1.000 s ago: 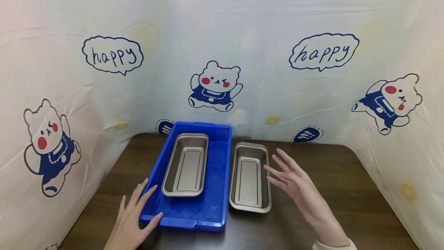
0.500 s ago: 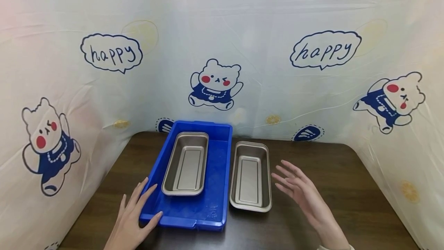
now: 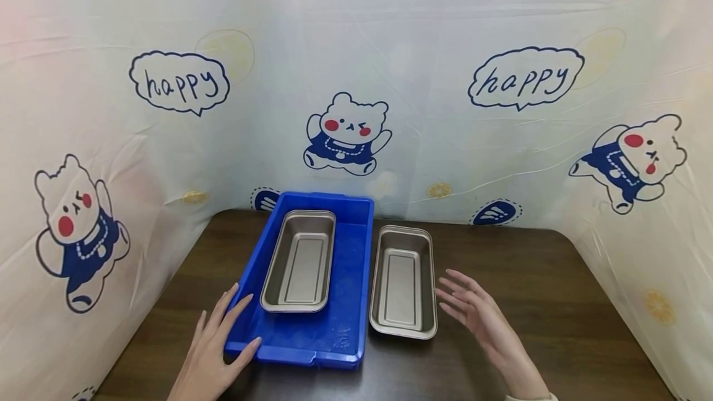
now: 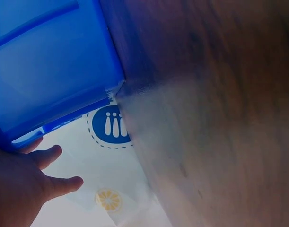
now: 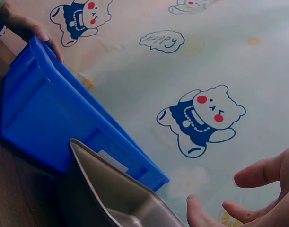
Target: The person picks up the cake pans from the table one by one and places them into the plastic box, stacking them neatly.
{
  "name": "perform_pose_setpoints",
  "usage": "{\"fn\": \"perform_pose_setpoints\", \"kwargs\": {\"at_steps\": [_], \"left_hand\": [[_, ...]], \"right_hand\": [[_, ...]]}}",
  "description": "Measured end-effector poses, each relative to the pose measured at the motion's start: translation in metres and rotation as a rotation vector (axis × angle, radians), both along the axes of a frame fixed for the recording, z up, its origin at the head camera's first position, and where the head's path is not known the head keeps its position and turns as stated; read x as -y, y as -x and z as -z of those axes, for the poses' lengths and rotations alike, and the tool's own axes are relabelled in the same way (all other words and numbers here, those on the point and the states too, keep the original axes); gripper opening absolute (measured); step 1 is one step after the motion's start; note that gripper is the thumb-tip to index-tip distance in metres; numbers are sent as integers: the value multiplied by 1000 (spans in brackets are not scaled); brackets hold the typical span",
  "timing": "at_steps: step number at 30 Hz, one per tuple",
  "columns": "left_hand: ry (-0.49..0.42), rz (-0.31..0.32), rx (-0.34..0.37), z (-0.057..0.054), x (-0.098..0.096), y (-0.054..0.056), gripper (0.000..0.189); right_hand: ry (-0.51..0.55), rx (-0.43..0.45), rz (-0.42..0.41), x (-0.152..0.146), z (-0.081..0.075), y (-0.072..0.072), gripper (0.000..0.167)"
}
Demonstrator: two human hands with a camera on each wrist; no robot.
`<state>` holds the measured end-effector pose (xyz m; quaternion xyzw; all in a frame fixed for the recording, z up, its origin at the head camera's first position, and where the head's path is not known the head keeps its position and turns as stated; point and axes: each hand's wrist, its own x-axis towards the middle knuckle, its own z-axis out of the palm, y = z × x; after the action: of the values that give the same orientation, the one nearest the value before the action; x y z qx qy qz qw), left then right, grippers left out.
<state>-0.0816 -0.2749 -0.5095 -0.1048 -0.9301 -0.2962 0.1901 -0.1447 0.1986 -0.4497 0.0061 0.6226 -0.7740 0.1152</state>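
Apparently standing half done, showing one pan [image 3: 303, 268] in the tray [image 3: 349, 277], lower centre, leaving another pan [image 3: 402, 289] outside (with left hand [image 3: 214, 351] and right hand [image 3: 484, 320] spread, clamping nothing).

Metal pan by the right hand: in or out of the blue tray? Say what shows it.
Out: in the head view, the pan stands on the table beside the blue tray.

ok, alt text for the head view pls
Left hand rests at the near left corner of a blue tray holding a metal pan. A second pan sits right of the tray on a table, the open right hand beside it. Bear-printed cloth hangs behind.
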Motion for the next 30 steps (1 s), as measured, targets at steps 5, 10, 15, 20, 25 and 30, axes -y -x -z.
{"fn": "perform_pose_setpoints", "kwargs": {"at_steps": [5,10,15,20,25,30], "left_hand": [[-2,-2,15,-1,0,1,75],[-3,-5,20,-1,0,1,74],[-5,-1,14,0,0,2,75],[-7,2,8,-1,-1,1,75],[-7,1,8,-2,-2,0,74],[-10,1,7,-1,-2,0,74]], "right_hand": [[-3,-5,-15,0,5,1,54],[0,4,-16,1,6,1,55],[-1,18,-5,0,6,2,53],[-10,31,11,-3,5,3,54],[-24,44,47,-8,6,4,51],[-29,56,92,-11,9,4,49]]}}
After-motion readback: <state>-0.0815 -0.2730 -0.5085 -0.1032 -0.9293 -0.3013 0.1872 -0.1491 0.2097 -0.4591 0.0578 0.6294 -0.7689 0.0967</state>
